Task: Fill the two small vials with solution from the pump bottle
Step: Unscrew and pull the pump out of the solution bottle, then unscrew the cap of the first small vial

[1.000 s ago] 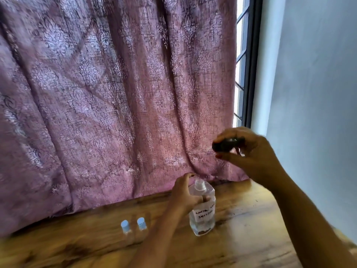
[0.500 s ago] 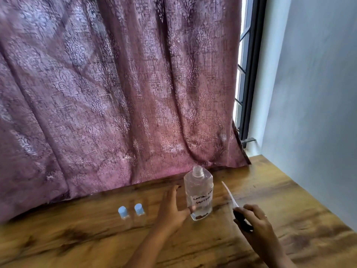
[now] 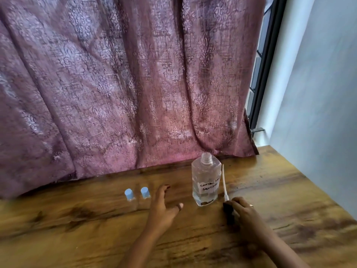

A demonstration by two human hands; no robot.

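Mauve damask curtain (image 3: 125, 84); 2 blue-capped vials (image 3: 137, 193); brown woodgrain table (image 3: 77, 229).

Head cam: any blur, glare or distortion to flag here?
Head view: soft overall, left hand and table grain smeared; backlit curtain glows pink; wide-angle bows the window frame; bottle label only partly legible.

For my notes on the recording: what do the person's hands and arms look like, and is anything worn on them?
Both forearms are bare, with no sleeves in view. The right hand wears a thin ring on one finger. The left hand shows dark polish on its fingernails and no ring that can be seen. No gloves, watch or bracelet appear.
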